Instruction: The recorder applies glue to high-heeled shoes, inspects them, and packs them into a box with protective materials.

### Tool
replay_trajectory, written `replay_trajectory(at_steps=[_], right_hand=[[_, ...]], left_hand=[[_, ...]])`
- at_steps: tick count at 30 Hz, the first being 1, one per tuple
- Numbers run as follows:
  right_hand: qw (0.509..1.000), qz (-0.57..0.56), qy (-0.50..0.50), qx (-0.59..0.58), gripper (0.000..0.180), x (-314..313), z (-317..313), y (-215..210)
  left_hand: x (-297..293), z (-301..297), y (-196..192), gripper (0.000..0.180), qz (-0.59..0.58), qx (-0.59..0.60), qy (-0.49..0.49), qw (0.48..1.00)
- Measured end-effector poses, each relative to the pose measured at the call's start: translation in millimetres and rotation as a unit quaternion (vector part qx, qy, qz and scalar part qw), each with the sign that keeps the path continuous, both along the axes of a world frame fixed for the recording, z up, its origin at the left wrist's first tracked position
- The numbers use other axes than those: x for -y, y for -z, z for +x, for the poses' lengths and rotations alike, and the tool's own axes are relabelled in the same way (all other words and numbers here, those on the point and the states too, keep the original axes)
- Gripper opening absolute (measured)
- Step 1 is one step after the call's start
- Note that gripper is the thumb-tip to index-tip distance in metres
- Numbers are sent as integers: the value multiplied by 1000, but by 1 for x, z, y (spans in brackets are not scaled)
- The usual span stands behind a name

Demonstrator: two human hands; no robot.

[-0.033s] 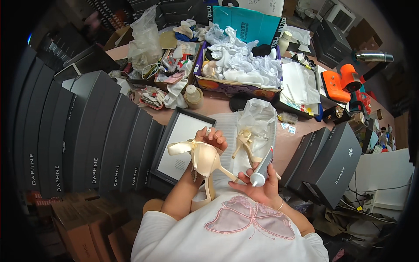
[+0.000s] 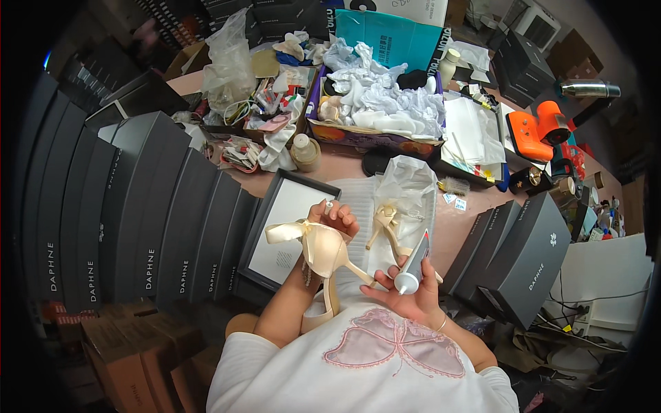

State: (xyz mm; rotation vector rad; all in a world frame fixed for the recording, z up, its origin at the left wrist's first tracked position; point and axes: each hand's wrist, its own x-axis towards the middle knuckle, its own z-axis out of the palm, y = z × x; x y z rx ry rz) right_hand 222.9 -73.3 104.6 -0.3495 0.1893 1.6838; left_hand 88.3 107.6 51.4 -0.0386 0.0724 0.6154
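Scarcely anything has moved since the earlier frame: the curled left hand [image 2: 338,219] holds a cream shoe [image 2: 323,250] and small cap [image 2: 328,204], the right hand [image 2: 418,296] grips an uncapped tube [image 2: 413,265]. Another shoe [image 2: 386,219] lies on wrapping [image 2: 411,184]; whether anything is applied, I cannot tell.

A white short-sleeved top with a pink butterfly, and a bracelet at each wrist.
The white top [image 2: 275,372] fills 6 o'clock, its plain left sleeve [image 2: 248,351] at 7 and right sleeve [image 2: 497,387] between 4 and 5. Toward 5 o'clock sits the butterfly [image 2: 430,352]: muted pink wings, brighter pink stitched outlines, frilled upper edges, trailing threads below. A beaded-looking bracelet [image 2: 307,277] circles the left wrist between 6 and 7; a thin, pale bangle [image 2: 443,323] rings the right, between 4 and 5.
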Motion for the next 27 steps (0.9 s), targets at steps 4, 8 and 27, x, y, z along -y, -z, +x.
replay_trajectory(at_steps=[4, 8, 27], right_hand=[[999, 46, 3, 10, 41, 0, -2, 16], [997, 66, 25, 33, 41, -2, -3, 14], [983, 79, 39, 159, 45, -28, -11, -6]], left_hand=[[-2, -1, 12, 29, 6, -60, -51, 997], [-3, -13, 35, 26, -29, -72, -76, 994], [55, -75, -52, 35, 306, -408, 35, 859]])
